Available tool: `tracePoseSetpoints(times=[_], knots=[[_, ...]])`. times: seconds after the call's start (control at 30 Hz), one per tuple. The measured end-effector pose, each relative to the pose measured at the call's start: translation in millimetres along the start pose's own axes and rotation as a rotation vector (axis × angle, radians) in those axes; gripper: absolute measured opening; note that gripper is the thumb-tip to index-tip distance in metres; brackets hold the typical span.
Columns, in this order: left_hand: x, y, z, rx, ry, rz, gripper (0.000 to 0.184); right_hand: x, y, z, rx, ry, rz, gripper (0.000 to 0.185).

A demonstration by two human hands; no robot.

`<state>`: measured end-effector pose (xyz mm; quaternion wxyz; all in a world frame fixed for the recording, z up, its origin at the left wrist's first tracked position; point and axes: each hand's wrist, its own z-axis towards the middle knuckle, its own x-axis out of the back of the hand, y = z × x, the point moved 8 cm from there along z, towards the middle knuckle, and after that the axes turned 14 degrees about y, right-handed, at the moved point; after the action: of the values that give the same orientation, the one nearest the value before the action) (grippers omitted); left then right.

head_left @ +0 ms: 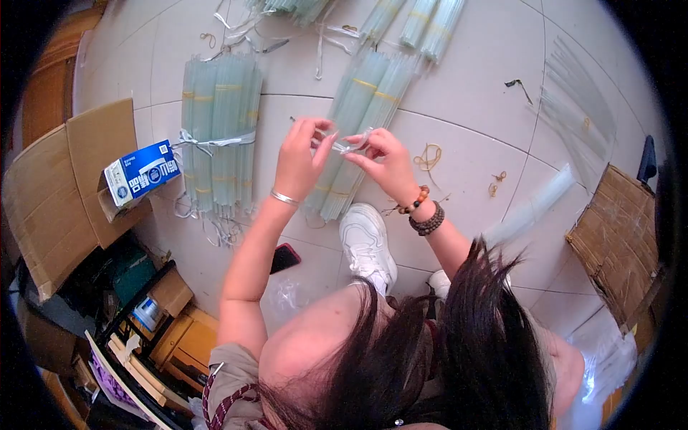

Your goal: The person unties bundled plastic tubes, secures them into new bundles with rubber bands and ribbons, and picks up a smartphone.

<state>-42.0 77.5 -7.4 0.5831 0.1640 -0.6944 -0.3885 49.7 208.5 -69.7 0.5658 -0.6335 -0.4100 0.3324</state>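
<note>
My left hand (302,152) pinches one part of a thin whitish plastic strip (340,147) between thumb and fingers. My right hand (387,159) pinches the same strip a short way to the right, and a small loop of it stands up by those fingertips. Both hands are above a pair of long bundles of translucent, pale green tubes (351,107), banded with yellow rubber bands. Left of them lies a larger bundle of such tubes (218,161), with a white strip (229,140) tied around its middle.
More tube bundles (423,29) lie at the top. Loose rubber bands (428,156) and loose tubes (573,107) are on the tiled floor. A blue and white box (143,172) is beside cardboard (72,179) at left. A phone (285,259) lies near my white shoe (367,244).
</note>
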Motion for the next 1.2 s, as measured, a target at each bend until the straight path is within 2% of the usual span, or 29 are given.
tracePoseSetpoints(times=[0.07, 0.17, 0.27, 0.3, 0.4, 0.5, 0.6, 0.7, 0.8, 0.9, 0.97, 1.07, 1.2], knots=[[0, -9, -11, 0.05, -0.081, 0.062, 0.02, 0, 3, 3, -0.098, -0.081, 0.151, 0.035], [-6, -11, -24, 0.055, -0.137, -0.013, 0.023, 5, 5, 6, -0.204, -0.056, 0.406, 0.033], [-9, -1, -28, -0.029, -0.089, -0.188, 0.028, 9, -1, 6, -0.215, -0.028, 0.505, 0.041], [-11, -4, -29, 0.003, -0.117, -0.216, 0.031, 11, -7, 9, -0.219, -0.008, 0.554, 0.044], [-14, -9, -31, 0.066, -0.166, -0.265, 0.036, 15, -24, 16, -0.207, -0.003, 0.529, 0.044], [-16, -6, -30, 0.05, -0.151, -0.231, 0.033, 22, -2, 15, -0.182, 0.078, 0.198, 0.035], [-17, -7, -26, 0.038, -0.147, -0.178, 0.028, 30, 7, 8, -0.211, 0.159, 0.033, 0.028], [-16, -8, -25, 0.053, -0.135, -0.147, 0.027, 36, 3, 1, -0.202, 0.311, 0.061, 0.023], [-15, -11, -24, 0.044, -0.138, -0.133, 0.03, 33, -19, 1, -0.021, 0.267, -0.147, 0.019], [-13, -12, -24, 0.027, -0.114, -0.177, 0.031, 21, -29, -2, 0.122, 0.132, -0.161, 0.017], [-6, -7, -26, 0.005, -0.082, -0.171, 0.031, 17, -32, -3, 0.128, 0.103, -0.198, 0.017], [0, -5, -27, 0.037, -0.174, 0.011, 0.035, 13, -33, -4, 0.14, 0.07, -0.222, 0.018], [4, 16, -29, -0.229, -0.098, 0.273, 0.037, 10, -32, -3, 0.15, 0.047, -0.227, 0.019]])
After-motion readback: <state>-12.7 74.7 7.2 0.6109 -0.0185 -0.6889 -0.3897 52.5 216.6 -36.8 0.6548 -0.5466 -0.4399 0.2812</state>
